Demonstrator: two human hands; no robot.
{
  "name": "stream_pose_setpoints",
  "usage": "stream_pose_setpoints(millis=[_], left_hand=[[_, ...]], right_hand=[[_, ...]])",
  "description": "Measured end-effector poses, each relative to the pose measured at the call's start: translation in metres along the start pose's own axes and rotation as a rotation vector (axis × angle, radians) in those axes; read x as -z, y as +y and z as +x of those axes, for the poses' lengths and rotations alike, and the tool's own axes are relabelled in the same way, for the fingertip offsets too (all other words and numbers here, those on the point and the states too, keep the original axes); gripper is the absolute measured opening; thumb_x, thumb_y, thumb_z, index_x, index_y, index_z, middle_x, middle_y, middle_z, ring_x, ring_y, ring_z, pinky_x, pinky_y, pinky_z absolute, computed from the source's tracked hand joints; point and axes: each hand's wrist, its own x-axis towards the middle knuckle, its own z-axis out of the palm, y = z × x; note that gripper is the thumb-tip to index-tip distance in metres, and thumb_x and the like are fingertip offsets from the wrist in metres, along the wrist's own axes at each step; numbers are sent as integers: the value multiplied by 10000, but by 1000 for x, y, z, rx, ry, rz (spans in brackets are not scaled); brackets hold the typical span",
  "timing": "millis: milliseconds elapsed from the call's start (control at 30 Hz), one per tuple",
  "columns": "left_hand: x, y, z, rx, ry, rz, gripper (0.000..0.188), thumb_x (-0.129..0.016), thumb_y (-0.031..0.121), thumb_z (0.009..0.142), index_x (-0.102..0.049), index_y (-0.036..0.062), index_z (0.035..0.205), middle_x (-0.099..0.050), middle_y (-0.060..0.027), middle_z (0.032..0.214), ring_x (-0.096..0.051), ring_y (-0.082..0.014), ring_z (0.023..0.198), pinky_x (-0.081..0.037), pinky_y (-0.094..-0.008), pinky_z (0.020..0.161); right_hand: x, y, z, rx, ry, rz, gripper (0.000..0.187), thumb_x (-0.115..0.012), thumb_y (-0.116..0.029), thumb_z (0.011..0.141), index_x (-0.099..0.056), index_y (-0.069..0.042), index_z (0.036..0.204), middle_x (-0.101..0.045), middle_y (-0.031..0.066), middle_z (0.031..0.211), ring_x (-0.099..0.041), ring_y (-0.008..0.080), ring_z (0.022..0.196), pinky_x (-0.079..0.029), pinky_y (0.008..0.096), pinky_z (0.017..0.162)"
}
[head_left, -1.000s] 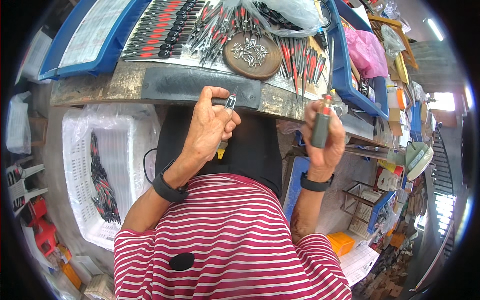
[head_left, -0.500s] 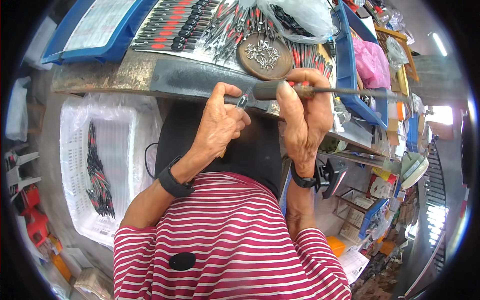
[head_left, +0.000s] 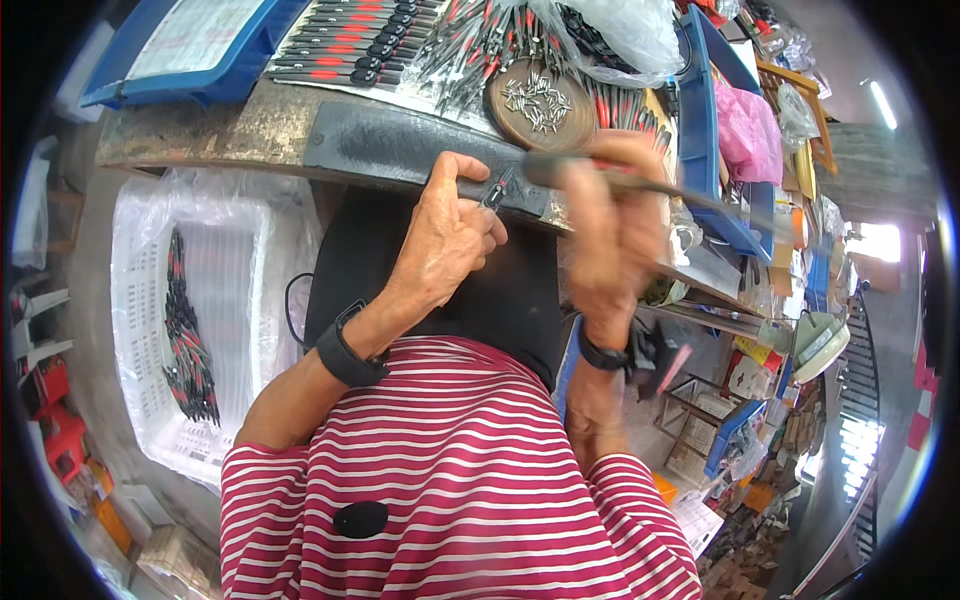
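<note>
Over the front edge of the bench, my left hand (head_left: 445, 235) is closed on a small black piece (head_left: 496, 194) with a pale, shiny spot on it. Its thumb and index finger are bent around the piece, and the rest of it is hidden in the palm. My right hand (head_left: 610, 235), smeared by motion, grips a long tool with a thick dark end (head_left: 548, 168) and a thin shaft reaching out to the right. That dark end is just above and to the right of the black piece. Beyond it stands a round brown dish (head_left: 510, 118) of small silver pins.
Rows of black-and-red pen-like pieces (head_left: 350, 45) lie on the bench, beside a loose heap (head_left: 470, 60). A blue tray (head_left: 190, 90) is at far left, another blue bin (head_left: 705, 150) at right. A white plastic-lined basket (head_left: 245, 330) on my left holds more pieces.
My right hand has swung with the tool, whose dark end rose slightly while its shaft now slopes down to the right. My left hand keeps the piece, shifted slightly right.
</note>
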Motion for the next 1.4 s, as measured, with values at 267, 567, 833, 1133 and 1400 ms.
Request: stream_pose_setpoints(millis=[267,567,833,1133,1400], left_hand=[[0,1,-2,10,-15,-35,346,-475,-21,848,-333,34,1159,-560,-112,693,-417,-56,528,-332,-179,440],[2,3,1,36,-51,-58,376,-461,-34,807,-324,19,1153,-567,-115,698,-431,-57,516,-353,-181,439],[6,8,2,60,-80,-64,325,-454,-2,850,-332,8,1152,-545,-104,720,-412,-56,548,-330,-179,443],[1,24,-13,134,-98,7,210,-542,189,919,-478,26,1035,-524,-25,636,-330,-13,453,-210,-164,383],[8,37,-14,119,-91,50,182,-555,201,892,-525,24,915,-511,-11,603,-327,-9,452,-210,-170,396]], right_hand=[[1,5,-5,-232,-30,73,147,-603,-99,873,-538,-33,987,-519,7,719,-479,75,609,-400,216,554],[-13,5,-3,-13,-150,-85,145,-591,-91,877,-524,-27,988,-524,3,709,-475,93,570,-392,248,508],[32,27,-15,-397,50,80,142,-580,-109,886,-526,13,934,-616,103,662,-598,160,603,-460,286,543],[95,88,-28,-521,-72,-625,282,-630,-245,804,-592,-41,995,-617,165,666,-602,334,604,-448,419,593],[103,115,-35,-491,10,-816,274,-606,-230,802,-604,-34,994,-643,184,737,-621,367,708,-457,451,668]])
